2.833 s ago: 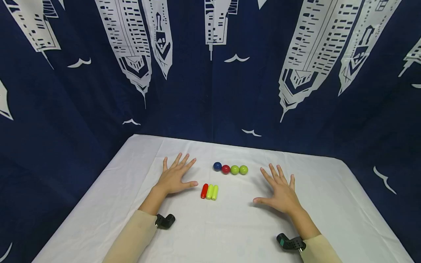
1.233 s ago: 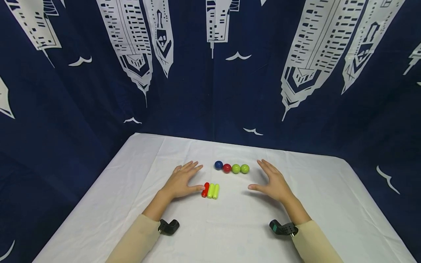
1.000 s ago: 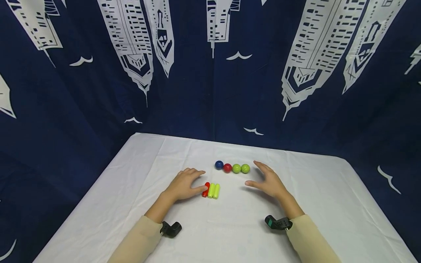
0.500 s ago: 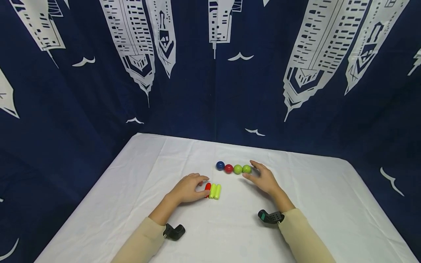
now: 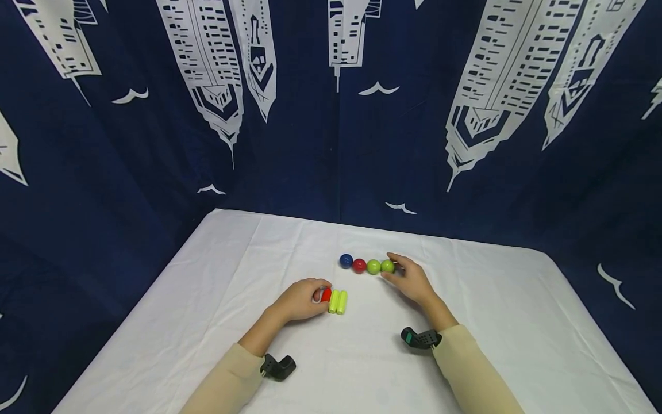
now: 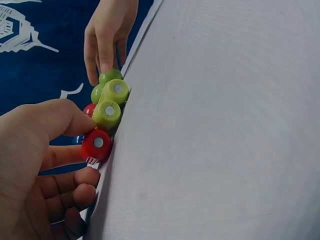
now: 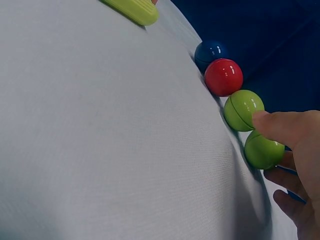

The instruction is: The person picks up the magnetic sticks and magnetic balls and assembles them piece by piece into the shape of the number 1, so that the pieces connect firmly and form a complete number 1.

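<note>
My left hand (image 5: 296, 301) pinches the red rounded tube (image 5: 326, 295) between thumb and index finger, the other fingers loosely bent. Two yellow-green tubes (image 5: 338, 302) lie side by side against it on the right. In the left wrist view the red tube (image 6: 98, 144) shows its round end with a pale dot. Farther back, my right hand (image 5: 412, 283) has thumb and fingers round the end green ball (image 5: 387, 266). The right wrist view shows that green ball (image 7: 262, 151), with the thumb overlapping the neighbouring green ball (image 7: 243, 111).
A red ball (image 5: 359, 265) and a blue ball (image 5: 346, 261) continue the row leftward. Everything lies on a white cloth-covered table (image 5: 331, 368). Behind it hangs a dark blue curtain (image 5: 300, 172) with white prints. Each wrist wears a black camera (image 5: 278, 368).
From spread above the table, both hands have moved inward. The left fingers have closed on the red tube, and the right fingers have come round the end green ball.
</note>
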### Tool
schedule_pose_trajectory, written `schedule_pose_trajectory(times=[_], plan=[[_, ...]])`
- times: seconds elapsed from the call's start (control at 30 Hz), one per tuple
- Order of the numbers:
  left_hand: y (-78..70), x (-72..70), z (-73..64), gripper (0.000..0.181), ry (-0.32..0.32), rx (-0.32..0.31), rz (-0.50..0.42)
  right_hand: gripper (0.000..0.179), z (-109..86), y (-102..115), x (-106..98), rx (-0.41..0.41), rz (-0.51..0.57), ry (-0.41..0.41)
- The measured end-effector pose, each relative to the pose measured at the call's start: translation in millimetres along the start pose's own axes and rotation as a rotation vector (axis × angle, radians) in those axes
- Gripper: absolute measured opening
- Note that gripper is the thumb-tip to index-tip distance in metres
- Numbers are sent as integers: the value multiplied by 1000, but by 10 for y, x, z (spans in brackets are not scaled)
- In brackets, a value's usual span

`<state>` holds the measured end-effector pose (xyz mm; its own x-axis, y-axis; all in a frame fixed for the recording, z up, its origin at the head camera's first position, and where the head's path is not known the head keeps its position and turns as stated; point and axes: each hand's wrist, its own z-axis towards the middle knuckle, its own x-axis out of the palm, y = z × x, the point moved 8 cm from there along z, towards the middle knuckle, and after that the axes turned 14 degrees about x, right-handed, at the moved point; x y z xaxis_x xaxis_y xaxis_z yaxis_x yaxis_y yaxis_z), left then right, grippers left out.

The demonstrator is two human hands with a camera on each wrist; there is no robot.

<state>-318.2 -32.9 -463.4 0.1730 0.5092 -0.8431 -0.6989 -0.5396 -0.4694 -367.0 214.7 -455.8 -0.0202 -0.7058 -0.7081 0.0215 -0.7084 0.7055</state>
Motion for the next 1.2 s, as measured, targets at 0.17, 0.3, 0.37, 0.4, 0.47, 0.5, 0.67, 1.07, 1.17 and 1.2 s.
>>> schedule_pose_trajectory(times=[0.17, 0.3, 0.37, 0.4, 0.47, 0.5, 0.67, 1.07, 1.17, 1.2], plan=[[22, -2, -2, 34, -12, -40, -1, 51, 27, -7, 11, 9, -15, -13], [36, -15, 1, 32, -25, -75, 3, 47, 38, -17, 14, 17, -35, -30], [43, -26, -2, 31, -29, -97, 13, 45, 40, -16, 14, 17, -43, -40], [48, -32, -3, 31, -30, -108, 18, 45, 41, -17, 13, 21, -43, -44], [56, -44, -8, 30, -32, -130, 34, 45, 42, -22, 12, 29, -40, -49], [59, -47, -11, 30, -32, -138, 42, 45, 43, -29, 10, 37, -38, -52], [59, -75, -28, 29, -54, -163, 69, 44, 60, -71, 15, 74, -28, -63], [134, -173, -75, 29, -182, -249, 23, 41, 14, -67, -41, 70, 29, -83], [140, -198, -72, 29, -212, -251, 1, 42, -8, -52, -62, 71, 38, -84], [138, -203, -71, 29, -220, -247, -12, 42, -15, -49, -68, 72, 39, -83]])
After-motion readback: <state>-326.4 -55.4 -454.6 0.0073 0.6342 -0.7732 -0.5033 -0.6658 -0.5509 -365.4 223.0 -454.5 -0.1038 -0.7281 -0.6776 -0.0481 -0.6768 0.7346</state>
